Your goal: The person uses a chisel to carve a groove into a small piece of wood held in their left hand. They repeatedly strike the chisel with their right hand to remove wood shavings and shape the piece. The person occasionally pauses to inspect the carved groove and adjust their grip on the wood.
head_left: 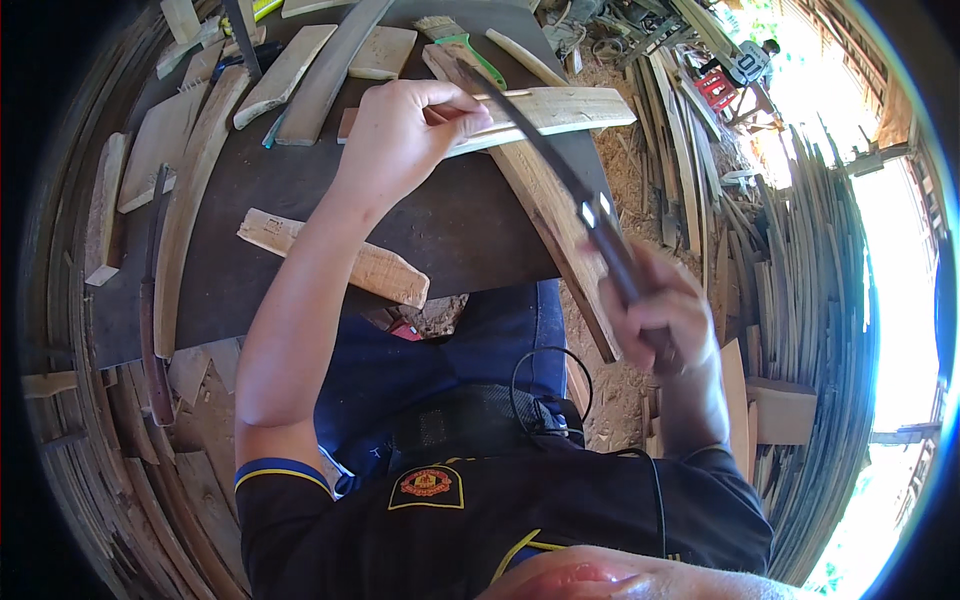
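My left hand is closed over a curved, pale wooden piece above the dark table; its fingers hide part of that piece. In my right hand is a long, narrow dark-bladed tool with a brown handle and a shiny collar. The blade slants up and left, passing in front of the wooden piece near my left fingertips. Motion blurs the right hand a little, and whether the tool is a knife or a file I cannot tell. Below my left forearm lies a short wooden block.
Several cut wooden pieces cover the table's far left. A similar brown-handled tool lies at the left edge. One long plank juts past the table's right side. Wood strips are stacked at right; a person sits far off.
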A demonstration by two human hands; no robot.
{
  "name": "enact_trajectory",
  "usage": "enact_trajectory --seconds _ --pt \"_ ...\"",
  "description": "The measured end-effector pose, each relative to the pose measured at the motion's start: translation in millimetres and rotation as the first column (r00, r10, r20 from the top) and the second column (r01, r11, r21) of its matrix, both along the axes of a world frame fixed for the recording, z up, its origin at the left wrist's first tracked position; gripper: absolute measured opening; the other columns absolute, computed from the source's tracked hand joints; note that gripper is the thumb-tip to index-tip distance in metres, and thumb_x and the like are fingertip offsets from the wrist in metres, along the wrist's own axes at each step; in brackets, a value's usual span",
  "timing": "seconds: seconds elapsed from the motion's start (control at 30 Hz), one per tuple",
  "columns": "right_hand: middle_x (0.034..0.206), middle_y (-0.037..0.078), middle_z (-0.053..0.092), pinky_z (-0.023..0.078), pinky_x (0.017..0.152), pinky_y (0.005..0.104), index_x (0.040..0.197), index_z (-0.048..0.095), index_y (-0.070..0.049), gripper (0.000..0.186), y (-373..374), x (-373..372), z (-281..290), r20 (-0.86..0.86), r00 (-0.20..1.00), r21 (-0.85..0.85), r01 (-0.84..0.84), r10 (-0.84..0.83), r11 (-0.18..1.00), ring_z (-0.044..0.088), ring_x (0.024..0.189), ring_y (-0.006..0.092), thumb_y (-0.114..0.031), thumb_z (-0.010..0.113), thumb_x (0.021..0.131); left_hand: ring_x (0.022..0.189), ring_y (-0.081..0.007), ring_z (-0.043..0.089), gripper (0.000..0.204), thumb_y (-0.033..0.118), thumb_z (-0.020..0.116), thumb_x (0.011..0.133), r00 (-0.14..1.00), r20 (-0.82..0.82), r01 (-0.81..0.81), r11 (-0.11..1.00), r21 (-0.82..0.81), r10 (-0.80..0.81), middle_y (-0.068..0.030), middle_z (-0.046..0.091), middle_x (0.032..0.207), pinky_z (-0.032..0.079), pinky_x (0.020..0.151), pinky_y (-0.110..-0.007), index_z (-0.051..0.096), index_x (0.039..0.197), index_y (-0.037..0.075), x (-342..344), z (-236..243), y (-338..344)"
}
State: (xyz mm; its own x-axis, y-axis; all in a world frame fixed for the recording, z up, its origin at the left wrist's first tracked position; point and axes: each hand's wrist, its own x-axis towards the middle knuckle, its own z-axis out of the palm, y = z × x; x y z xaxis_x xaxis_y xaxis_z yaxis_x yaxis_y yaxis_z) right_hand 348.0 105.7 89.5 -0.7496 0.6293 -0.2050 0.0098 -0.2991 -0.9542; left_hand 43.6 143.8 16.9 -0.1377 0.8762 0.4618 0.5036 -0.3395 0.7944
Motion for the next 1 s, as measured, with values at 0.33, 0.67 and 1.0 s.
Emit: enact_trajectory --seconds 0.33,0.67,1.0 --pt "0.078 0.004 0.059 0.044 0.050 0.0299 0.093 0.058 -0.005 0.017 179 -147 -5 0.074 0.965 0.094 0.243 -0.250 0.965 0.054 0.059 0.0145 -0.020 0.065 0.092 0.082 -0.0360 0.069 0.015 0.018 0.066 0.096 0.891 -0.276 -0.290 0.920 0.265 0.361 -0.0188 0.070 0.087 0.054 0.074 -0.043 0.072 0.097 0.004 -13 -14 16" --pt "0.101 0.009 0.067 0.057 0.071 0.0347 0.113 0.062 -0.001 0.027 215 -231 -44 0.247 0.937 0.110 0.224 -0.245 0.968 0.065 0.080 0.0202 -0.021 0.065 0.095 0.108 -0.0300 0.063 0.041 0.036 0.079 0.080 0.782 -0.522 -0.266 0.940 0.215 0.341 -0.0084 0.064 0.107 0.047 0.091 -0.048 0.071 0.114 0.015 5 -19 0" --pt "0.107 0.009 0.070 0.057 0.071 0.0284 0.125 0.065 -0.002 0.028 139 -73 -18 0.023 0.996 0.536 0.061 -0.086 0.842 0.066 0.089 0.0149 -0.019 0.058 0.103 0.110 -0.0337 0.066 0.067 0.052 0.079 0.080 0.755 -0.604 -0.339 0.941 -0.024 0.256 -0.0138 0.067 0.116 0.051 0.094 -0.048 0.061 0.132 0.015 1 -18 -1"
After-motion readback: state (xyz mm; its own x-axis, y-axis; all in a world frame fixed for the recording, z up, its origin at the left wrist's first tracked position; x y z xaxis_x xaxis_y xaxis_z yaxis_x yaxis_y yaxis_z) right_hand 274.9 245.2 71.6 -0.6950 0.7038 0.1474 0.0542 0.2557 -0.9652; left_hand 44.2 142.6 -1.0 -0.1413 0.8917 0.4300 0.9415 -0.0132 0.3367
